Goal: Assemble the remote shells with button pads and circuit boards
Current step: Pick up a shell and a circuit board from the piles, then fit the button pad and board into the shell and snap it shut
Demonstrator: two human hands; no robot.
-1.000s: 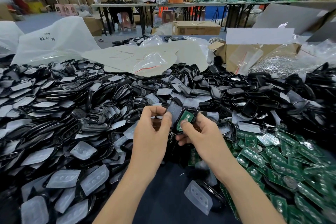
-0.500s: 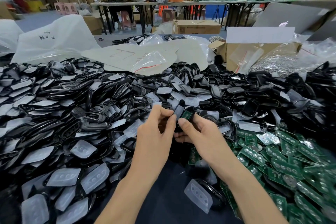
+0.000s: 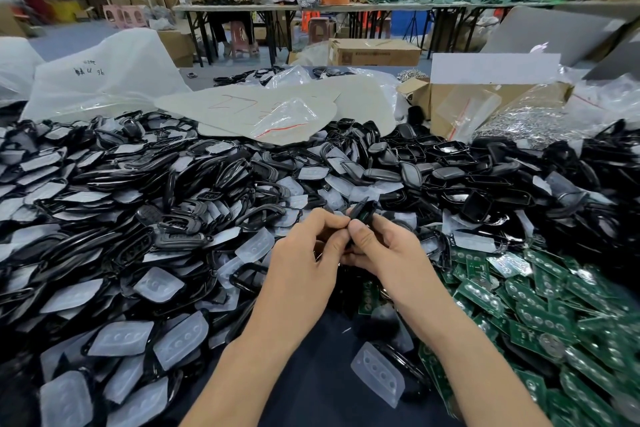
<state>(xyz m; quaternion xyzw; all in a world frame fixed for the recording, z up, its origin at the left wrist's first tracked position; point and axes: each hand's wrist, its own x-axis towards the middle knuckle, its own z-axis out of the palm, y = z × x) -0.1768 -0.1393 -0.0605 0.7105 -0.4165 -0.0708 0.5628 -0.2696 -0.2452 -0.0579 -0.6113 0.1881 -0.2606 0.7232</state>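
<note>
Both hands meet at the middle of the table over a dark cloth. My left hand (image 3: 306, 263) and my right hand (image 3: 384, 255) pinch one black remote shell (image 3: 363, 211) between thumbs and fingertips. The shell stands nearly on edge, with a sliver of green circuit board showing inside it. A big heap of black shells and translucent button pads (image 3: 138, 218) fills the left and far side. Green circuit boards (image 3: 540, 305) lie piled at the right. One loose button pad (image 3: 379, 378) lies on the cloth near my right forearm.
A cardboard box (image 3: 450, 104) with plastic bags and small metal parts stands at the back right. Flat grey card sheets (image 3: 263, 104) and white plastic bags (image 3: 100, 76) lie behind the heap. People work at long tables (image 3: 311, 7) far behind.
The shell was held flat with the green board facing me; both hands have turned it up on edge and brought the halves together. The hands have moved slightly away from me.
</note>
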